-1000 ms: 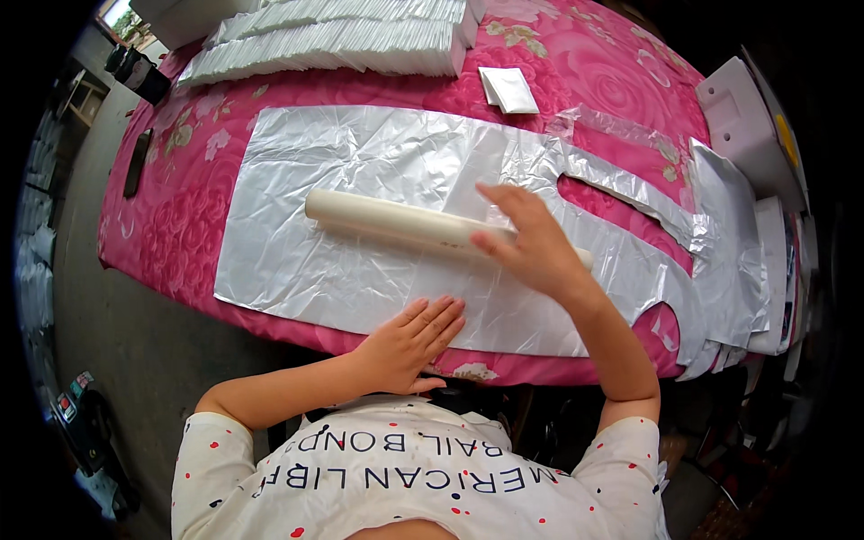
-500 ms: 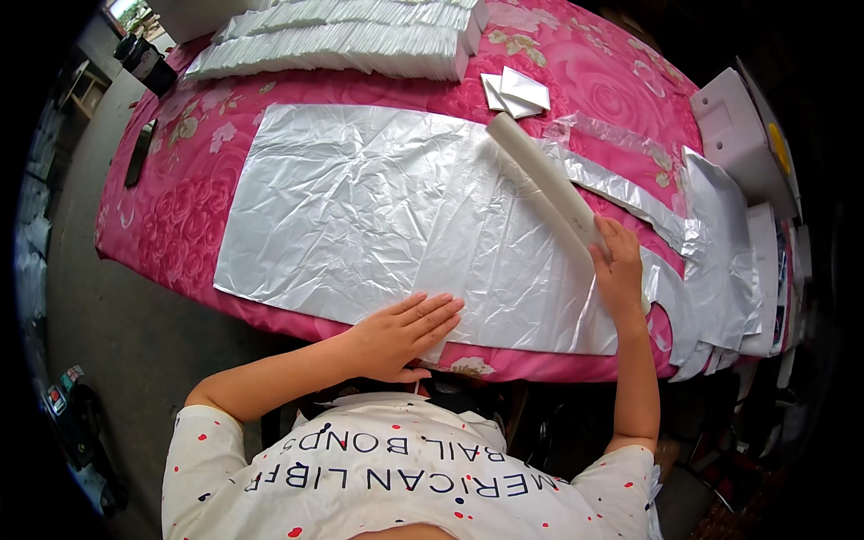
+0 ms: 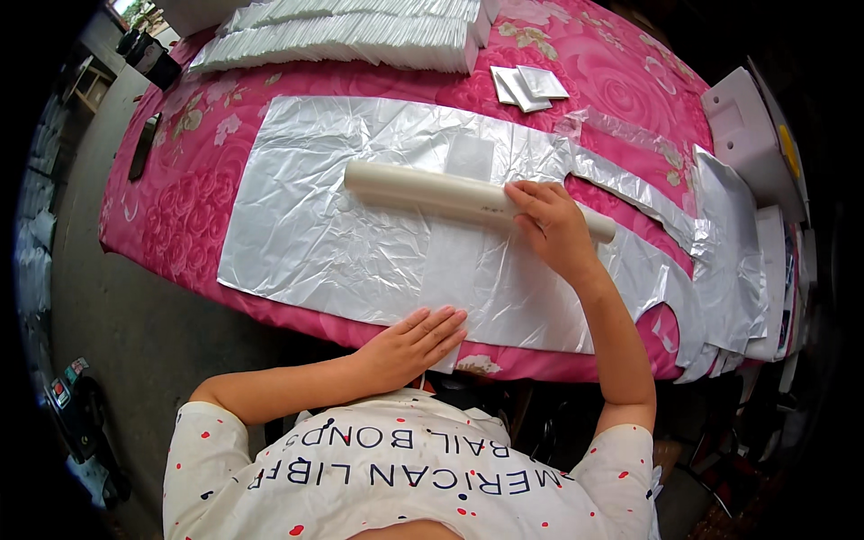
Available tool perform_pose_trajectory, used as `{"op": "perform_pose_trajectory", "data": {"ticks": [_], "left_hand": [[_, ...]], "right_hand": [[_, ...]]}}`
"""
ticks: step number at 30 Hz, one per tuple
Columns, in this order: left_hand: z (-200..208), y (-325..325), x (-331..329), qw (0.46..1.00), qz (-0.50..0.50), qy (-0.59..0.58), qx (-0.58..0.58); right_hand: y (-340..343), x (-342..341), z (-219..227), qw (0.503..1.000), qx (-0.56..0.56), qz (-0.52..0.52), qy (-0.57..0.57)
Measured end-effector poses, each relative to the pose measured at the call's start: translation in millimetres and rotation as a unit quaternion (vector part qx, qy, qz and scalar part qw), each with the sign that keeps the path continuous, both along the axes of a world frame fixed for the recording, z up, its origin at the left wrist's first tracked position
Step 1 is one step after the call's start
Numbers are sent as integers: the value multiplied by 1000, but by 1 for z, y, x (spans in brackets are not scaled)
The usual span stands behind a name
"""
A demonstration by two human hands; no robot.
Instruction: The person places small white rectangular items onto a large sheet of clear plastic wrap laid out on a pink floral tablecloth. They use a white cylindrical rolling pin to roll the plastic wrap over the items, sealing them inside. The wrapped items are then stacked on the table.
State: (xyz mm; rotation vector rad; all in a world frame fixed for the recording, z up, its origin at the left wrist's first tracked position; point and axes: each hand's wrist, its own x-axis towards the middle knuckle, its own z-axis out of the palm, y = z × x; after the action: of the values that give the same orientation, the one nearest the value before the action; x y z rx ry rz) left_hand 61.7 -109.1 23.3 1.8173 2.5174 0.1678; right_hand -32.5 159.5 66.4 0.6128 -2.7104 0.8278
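Observation:
A large, crinkled silver plastic bag (image 3: 315,225) with loop handles (image 3: 675,279) at its right end lies flat across the table. My left hand (image 3: 409,342) rests on the bag's near edge, fingers out straight and flat. My right hand (image 3: 551,225) is wrapped round a long cream tube (image 3: 414,187) toward its right end. The tube slants across the middle of the bag, its left end farther from me; whether it presses on the film cannot be made out. Under or on the bag, a paler strip (image 3: 468,157) runs from the far side toward my left hand.
Long rows of folded white packets (image 3: 360,49) stand at the back left. A few flat silver packets (image 3: 531,87) lie beyond the bag. A phone (image 3: 144,146) and black bottle (image 3: 148,58) are at the left edge, white foam boxes (image 3: 747,117) at the right, on a pink floral cloth (image 3: 180,216).
My right hand has swung the tube leftward across the bag, from steeply slanted to nearly level. My left hand stays flat in almost the same place.

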Motion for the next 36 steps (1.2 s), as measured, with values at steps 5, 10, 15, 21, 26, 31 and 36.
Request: {"op": "perform_pose_trajectory", "data": {"ticks": [5, 10, 15, 21, 26, 31, 36], "left_hand": [[3, -12, -15, 995, -69, -43, 51], [3, -24, -24, 985, -102, -91, 103], [-1, -28, -31, 946, -92, -198, 238], [17, -14, -51, 973, 60, -135, 175], [20, -8, -63, 946, 101, -198, 234], [28, -5, -85, 782, 265, -502, 257], [19, 1, -73, 910, 194, -187, 314]], "right_hand": [[11, -49, -6, 999, -28, -32, -17], [-19, 4, -6, 996, 8, 87, -20], [-55, 73, -14, 979, -3, 180, -97], [-64, 82, -31, 995, 43, 88, 12], [-61, 69, -29, 997, -12, 61, 42], [-65, 52, -17, 966, -146, -96, -191], [-62, 28, -9, 886, -224, -152, -377]]}}
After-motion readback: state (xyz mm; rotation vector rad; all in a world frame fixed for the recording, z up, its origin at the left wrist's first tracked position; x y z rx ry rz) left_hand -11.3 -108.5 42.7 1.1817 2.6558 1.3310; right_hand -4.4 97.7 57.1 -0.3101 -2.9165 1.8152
